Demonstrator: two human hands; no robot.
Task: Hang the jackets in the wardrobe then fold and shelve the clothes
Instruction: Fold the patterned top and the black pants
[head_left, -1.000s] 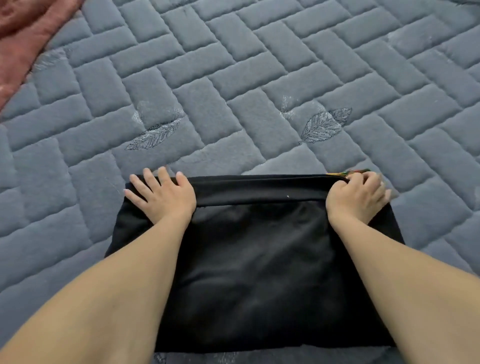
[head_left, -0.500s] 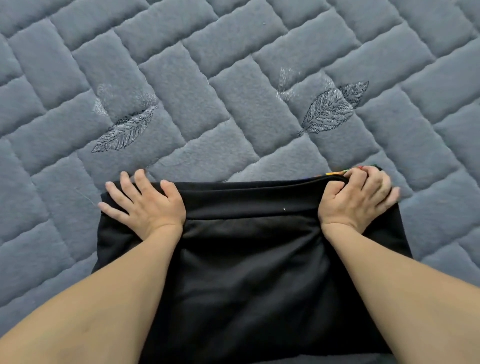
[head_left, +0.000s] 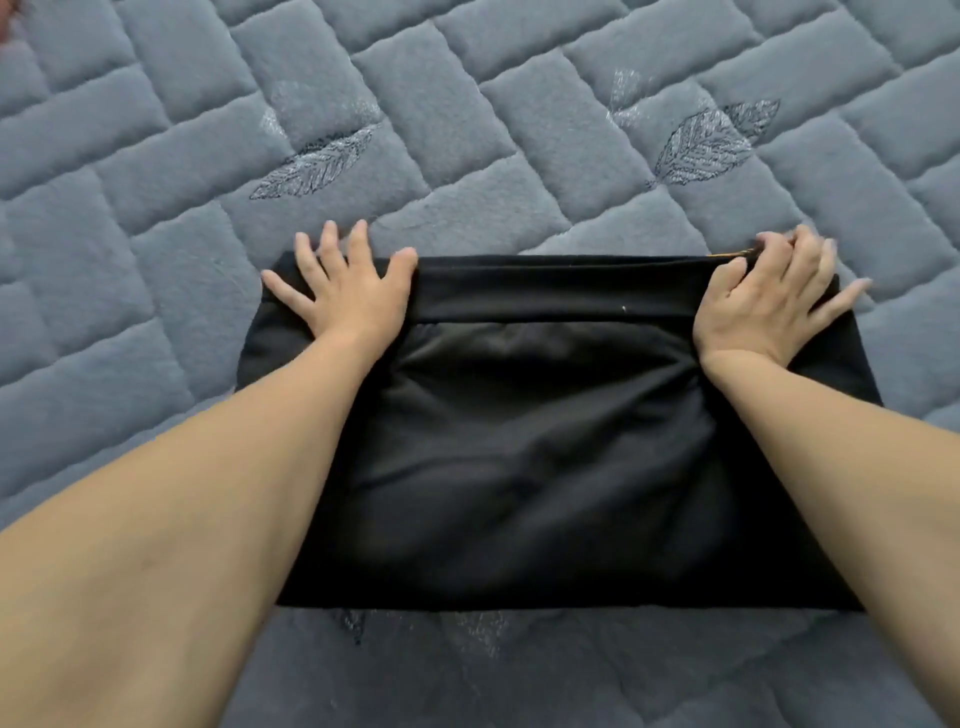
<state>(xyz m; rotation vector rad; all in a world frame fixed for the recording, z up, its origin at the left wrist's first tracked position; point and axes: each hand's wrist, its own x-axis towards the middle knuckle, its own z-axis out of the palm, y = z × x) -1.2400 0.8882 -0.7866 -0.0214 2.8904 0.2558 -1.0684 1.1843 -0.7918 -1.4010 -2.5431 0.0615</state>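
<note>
While we press one folded black garment (head_left: 545, 467) flat on the grey quilted bed cover (head_left: 467, 130), our left hand (head_left: 348, 291) lies at ten o'clock with its fingers (head_left: 358, 244) released, and our right hand (head_left: 769, 306) at two o'clock has its fingers spread, though blurred. We count two embroidered leaves (head_left: 711, 140) clearly; others at six o'clock are cut off.

Open grey quilt (head_left: 467, 130) all round the folded black garment (head_left: 545, 441): far side, left, right, plus a strip on the near side. Left hand (head_left: 343, 296) and right hand (head_left: 769, 306) flat across the far corners, forearms crossing both sides. Middle of the cloth between the arms unblocked.
</note>
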